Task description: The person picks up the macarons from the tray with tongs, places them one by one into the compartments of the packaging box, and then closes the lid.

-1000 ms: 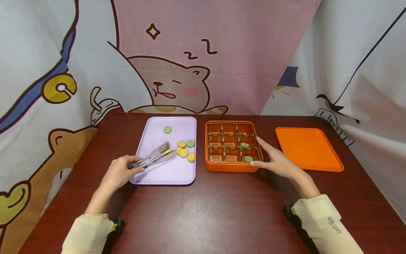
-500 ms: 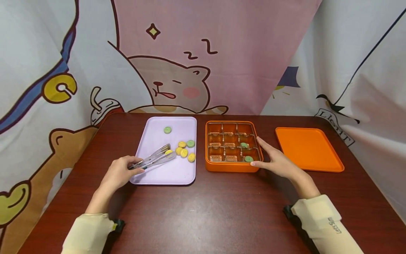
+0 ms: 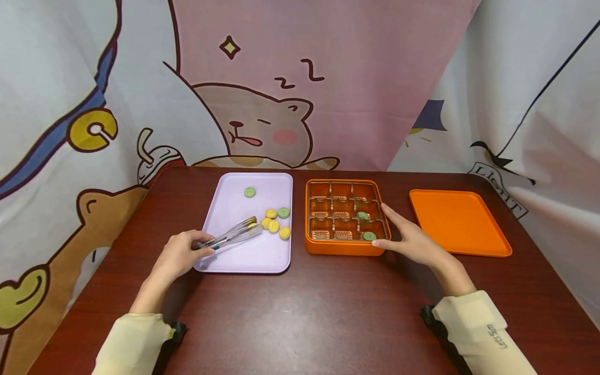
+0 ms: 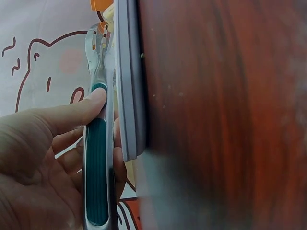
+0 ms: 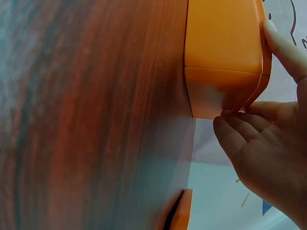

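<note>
My left hand [image 3: 175, 254] grips metal tongs [image 4: 97, 163] with green handle inlays, thumb on top. The tong tips reach over a lilac tray [image 3: 234, 260], one on either side of a yellow round cookie-like piece [image 3: 252, 226]; whether they touch it I cannot tell. My right hand [image 3: 414, 242] rests at the front right corner of an orange box [image 3: 344, 248], thumb on its front rim and fingers along its right side, fairly straight. A clear divided insert [image 3: 321, 224] sits in the box. Green round pieces lie in its right middle and right front compartments.
Several other yellow pieces [image 3: 274, 226] and a green piece [image 3: 283, 212] lie at the lilac tray's right side. Another green piece [image 3: 250, 192] is near its back edge. A flat orange lid or tray [image 3: 461, 221] lies right of the box. A printed curtain [image 3: 356, 78] hangs behind the table.
The tong arms have drawn closer together around the yellow piece. The view has shifted slightly. My right hand stays at the box corner.
</note>
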A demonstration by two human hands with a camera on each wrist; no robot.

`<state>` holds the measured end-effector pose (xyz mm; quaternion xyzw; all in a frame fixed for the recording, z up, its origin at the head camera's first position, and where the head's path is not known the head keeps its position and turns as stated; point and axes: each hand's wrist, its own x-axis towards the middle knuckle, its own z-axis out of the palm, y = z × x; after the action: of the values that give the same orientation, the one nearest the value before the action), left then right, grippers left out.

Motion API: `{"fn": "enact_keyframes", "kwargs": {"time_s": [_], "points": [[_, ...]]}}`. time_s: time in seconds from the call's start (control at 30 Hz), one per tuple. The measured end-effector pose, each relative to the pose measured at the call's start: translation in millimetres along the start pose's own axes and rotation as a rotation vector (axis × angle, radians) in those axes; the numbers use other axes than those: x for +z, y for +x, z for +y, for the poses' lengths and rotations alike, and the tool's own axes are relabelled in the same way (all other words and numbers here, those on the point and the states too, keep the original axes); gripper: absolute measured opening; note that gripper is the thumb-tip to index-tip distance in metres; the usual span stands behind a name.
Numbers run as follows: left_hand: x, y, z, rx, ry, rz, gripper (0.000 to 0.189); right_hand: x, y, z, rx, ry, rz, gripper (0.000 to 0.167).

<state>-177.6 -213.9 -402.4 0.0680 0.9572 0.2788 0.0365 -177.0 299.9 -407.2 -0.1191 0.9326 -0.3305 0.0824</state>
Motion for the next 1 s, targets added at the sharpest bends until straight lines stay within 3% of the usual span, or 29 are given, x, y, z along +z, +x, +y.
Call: {"fn": "enact_keyframes", "kwargs": {"time_s": [0.37, 1.0], "points": [[0.5, 0.9, -1.8, 0.014, -0.003, 0.016, 0.029, -2.1, -0.7, -1.8, 0.002, 0.004, -0.001, 0.102], [-0.6, 10.9, 11.5, 0.071, -0.033, 0.085, 0.027, -1.8, -1.9, -2.3, 0.004, 0.005, 0.001, 0.102]]}}
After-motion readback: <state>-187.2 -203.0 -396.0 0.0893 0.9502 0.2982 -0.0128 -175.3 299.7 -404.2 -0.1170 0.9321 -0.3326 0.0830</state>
